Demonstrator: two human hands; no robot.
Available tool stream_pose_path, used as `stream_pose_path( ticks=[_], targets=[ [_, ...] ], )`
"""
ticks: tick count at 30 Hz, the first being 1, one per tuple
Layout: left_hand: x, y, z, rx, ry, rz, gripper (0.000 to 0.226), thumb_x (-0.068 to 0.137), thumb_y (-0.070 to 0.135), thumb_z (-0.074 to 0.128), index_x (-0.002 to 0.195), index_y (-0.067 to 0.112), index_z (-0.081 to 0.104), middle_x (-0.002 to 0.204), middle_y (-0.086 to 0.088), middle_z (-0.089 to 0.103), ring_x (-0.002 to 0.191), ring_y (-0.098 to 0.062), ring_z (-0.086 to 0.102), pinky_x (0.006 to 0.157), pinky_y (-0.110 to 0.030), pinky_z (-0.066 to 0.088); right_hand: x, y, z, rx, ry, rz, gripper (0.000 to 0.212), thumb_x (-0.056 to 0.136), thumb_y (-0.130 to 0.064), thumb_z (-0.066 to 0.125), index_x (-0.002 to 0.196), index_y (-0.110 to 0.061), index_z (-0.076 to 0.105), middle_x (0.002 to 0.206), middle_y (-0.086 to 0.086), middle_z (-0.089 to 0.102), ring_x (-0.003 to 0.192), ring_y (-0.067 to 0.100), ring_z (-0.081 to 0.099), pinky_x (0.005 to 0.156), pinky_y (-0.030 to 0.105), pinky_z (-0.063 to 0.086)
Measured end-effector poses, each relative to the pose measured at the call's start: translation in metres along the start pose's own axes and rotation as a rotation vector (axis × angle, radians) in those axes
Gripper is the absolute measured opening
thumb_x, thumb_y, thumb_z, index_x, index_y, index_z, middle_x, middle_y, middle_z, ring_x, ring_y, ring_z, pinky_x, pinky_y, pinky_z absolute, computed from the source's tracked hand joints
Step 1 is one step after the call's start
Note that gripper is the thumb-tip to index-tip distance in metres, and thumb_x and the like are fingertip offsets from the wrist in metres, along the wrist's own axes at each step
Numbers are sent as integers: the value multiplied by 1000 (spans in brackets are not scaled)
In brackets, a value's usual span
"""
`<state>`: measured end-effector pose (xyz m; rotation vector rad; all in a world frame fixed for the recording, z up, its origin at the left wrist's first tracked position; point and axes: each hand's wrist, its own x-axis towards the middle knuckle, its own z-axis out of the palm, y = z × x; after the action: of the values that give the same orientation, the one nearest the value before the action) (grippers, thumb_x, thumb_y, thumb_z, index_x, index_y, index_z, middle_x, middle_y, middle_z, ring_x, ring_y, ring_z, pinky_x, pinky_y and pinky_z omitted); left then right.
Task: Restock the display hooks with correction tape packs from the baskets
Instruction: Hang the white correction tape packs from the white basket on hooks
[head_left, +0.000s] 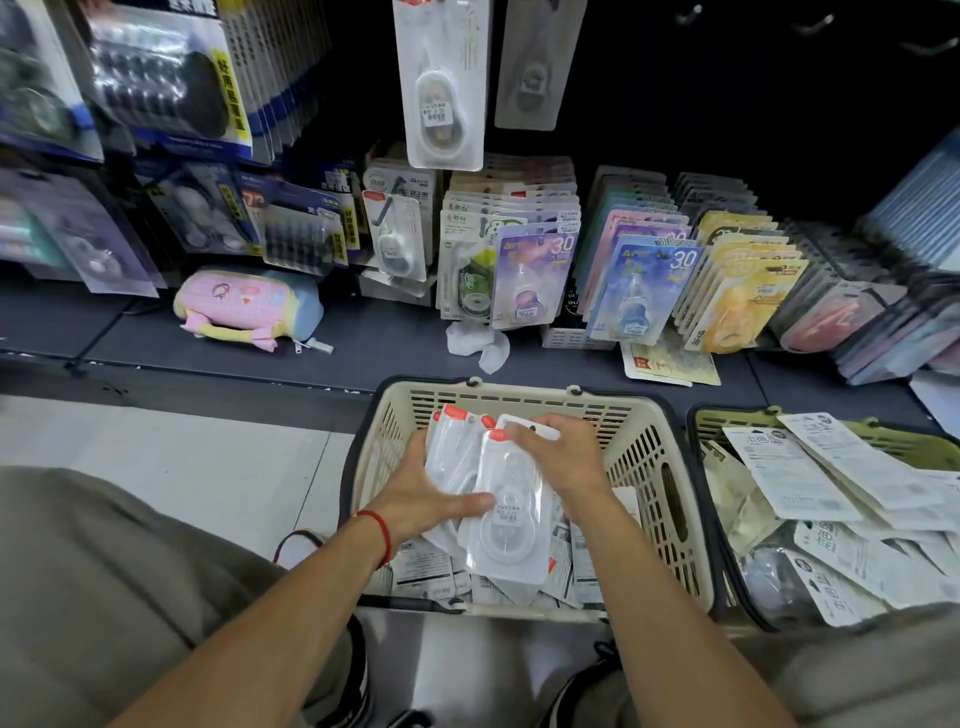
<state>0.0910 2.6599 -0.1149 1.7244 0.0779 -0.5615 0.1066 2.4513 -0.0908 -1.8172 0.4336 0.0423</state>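
Note:
A cream basket (644, 447) on the floor holds several white correction tape packs with red tops. My left hand (431, 493) grips a stack of these packs (511, 514) from the left, thumb across the front. My right hand (556, 452) holds the top of the same stack from the right. One matching pack (441, 93) hangs on a display hook at the top centre, with a greyer pack (535, 73) beside it. Bare hooks (815, 23) show at the top right.
A second, green basket (727, 421) at the right is piled with packs lying back side up. The low dark shelf (395, 338) carries rows of coloured packs, a pink pencil case (244, 306) and crumpled tissue (478, 343). My knees flank the baskets.

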Motion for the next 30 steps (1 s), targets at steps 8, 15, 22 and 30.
stream_pose_path(
  ticks=[8,15,22,30],
  targets=[
    [4,-6,-2,-274,56,-102,103,39,36,106,128,41,54,124,2,75,114,-22,72,96,-50,60,2,-4,-16,349,-322,188,25,100,-23,71,118,-5,73,111,15,79,105,34,76,97,55,59],
    [6,0,-1,-387,103,-104,87,43,28,102,117,44,59,105,7,80,91,-17,79,64,-38,64,-1,-7,-6,185,-87,66,22,87,-22,86,104,-13,77,100,4,82,98,27,78,90,46,63],
    [14,0,-12,-339,380,11,69,69,13,94,118,38,53,116,3,71,108,-17,68,83,-36,57,6,-11,-16,-76,140,93,16,104,-11,56,117,-11,65,108,8,73,107,33,70,97,51,57],
    [14,9,7,-393,452,143,71,63,12,96,117,37,55,108,10,75,101,-12,74,84,-36,61,-27,-32,34,-388,-10,-337,32,106,-24,54,132,-9,65,121,0,60,115,18,57,98,27,42]
  ],
)
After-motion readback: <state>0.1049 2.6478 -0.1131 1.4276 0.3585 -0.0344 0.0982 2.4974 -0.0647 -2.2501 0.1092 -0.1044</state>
